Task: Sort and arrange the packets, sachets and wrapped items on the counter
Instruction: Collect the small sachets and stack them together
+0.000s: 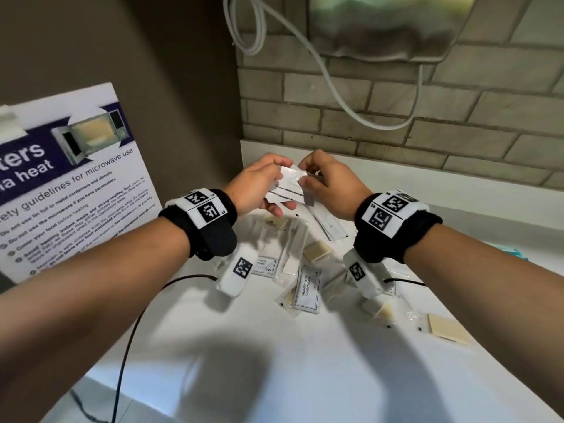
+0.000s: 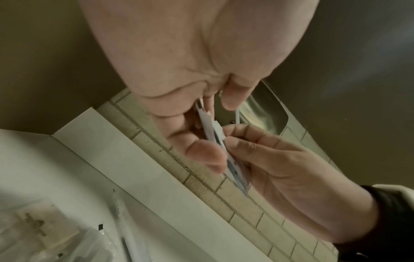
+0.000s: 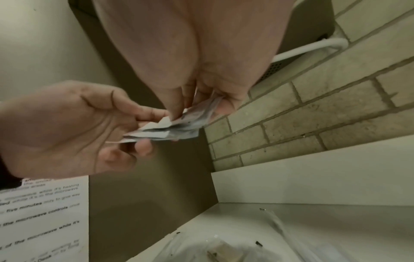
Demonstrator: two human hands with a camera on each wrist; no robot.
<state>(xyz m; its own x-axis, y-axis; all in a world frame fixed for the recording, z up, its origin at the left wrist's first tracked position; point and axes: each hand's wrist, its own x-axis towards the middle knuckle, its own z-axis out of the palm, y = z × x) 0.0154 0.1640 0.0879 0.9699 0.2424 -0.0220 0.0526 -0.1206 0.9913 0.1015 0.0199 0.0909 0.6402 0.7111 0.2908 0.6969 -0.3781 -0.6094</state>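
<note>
Above the back of the counter, both hands hold a thin stack of flat white packets (image 1: 287,187). My left hand (image 1: 279,184) grips the stack's left end, thumb on top and fingers beneath. My right hand (image 1: 306,175) pinches its right end. In the left wrist view the white packets (image 2: 216,136) show edge-on between my left hand (image 2: 201,141) and my right hand (image 2: 233,141). The right wrist view shows the packets (image 3: 179,127) fanned slightly between the two hands. A shampoo sachet (image 1: 306,290) and wrapped beige soaps (image 1: 317,251) lie below in a loose pile.
The white counter (image 1: 274,346) meets a brick wall (image 1: 427,111) behind and a brown side wall on the left. A microwave notice (image 1: 70,190) leans at the left. Another wrapped soap (image 1: 447,328) lies right, a long white packet (image 1: 331,228) near the hands. A white cable (image 1: 335,87) hangs overhead.
</note>
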